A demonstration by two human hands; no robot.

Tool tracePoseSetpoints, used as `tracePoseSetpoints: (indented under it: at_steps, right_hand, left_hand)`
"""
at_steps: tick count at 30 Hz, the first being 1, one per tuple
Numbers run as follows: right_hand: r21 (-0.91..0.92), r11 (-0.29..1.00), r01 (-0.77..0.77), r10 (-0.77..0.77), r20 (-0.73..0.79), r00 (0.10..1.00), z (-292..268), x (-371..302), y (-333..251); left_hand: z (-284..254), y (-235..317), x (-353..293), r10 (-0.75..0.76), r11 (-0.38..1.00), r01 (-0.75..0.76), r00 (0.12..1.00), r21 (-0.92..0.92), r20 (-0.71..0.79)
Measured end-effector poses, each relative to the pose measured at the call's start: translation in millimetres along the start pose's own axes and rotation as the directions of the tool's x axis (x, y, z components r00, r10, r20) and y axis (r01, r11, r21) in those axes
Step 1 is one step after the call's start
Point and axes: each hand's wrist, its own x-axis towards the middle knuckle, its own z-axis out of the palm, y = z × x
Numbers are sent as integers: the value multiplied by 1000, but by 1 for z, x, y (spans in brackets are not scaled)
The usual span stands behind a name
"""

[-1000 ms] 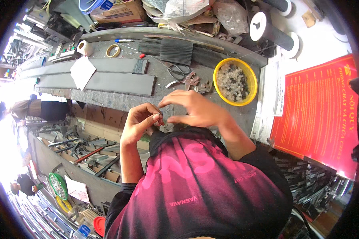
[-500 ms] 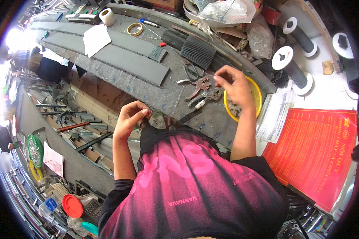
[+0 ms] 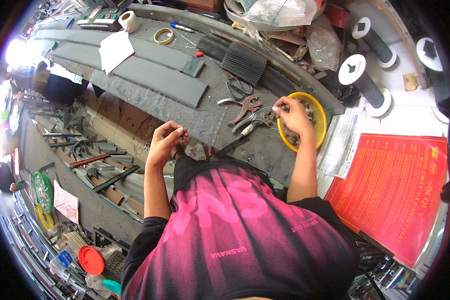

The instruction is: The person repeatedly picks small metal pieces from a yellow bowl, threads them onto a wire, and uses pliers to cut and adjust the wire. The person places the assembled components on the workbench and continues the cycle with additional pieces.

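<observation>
My left hand (image 3: 166, 144) is raised in front of the shirt at the near bench edge, thumb and fingertips pressed together. What it pinches, if anything, is too small to make out. My right hand (image 3: 294, 119) is held over the left side of a yellow bowl (image 3: 323, 131) with small pieces in it. Its thumb and forefinger are pinched, and a thin strand seems to trail from them. Left of this hand lie reddish-handled pliers (image 3: 248, 103), a grey-handled tool (image 3: 255, 120) with a white marked part, and dark-handled scissors (image 3: 237, 87).
Long grey strips (image 3: 150, 75) lie on the bench under a white paper (image 3: 116, 52). A tape roll (image 3: 163, 36) and a ribbed black pad (image 3: 244, 63) are farther back. Spools (image 3: 366, 86) and a red printed sheet (image 3: 390, 192) occupy the right; metal offcuts (image 3: 107, 160) fill a trough at left.
My right hand has moved down and slightly left, lower beside the bowl. My left hand has risen slightly, still pinched. The view has shifted a little.
</observation>
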Motion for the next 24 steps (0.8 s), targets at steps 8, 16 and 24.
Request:
tracePoseSetpoints:
  at_steps: [8, 16, 24]
  right_hand:
    - [94, 995, -11, 43, -335, 941, -23, 2, 24]
    - [-151, 988, -14, -8, -145, 989, -18, -11, 23]
    - [472, 871, 139, -290, 265, 920, -4, -52, -58]
  left_hand:
    - [-33, -3, -7, 20, 999, -15, 986, 35, -164]
    - [-35, -36, -6, -19, 994, -25, 925, -110, -380]
    - [29, -69, 9, -274, 935, 226, 950, -273, -153]
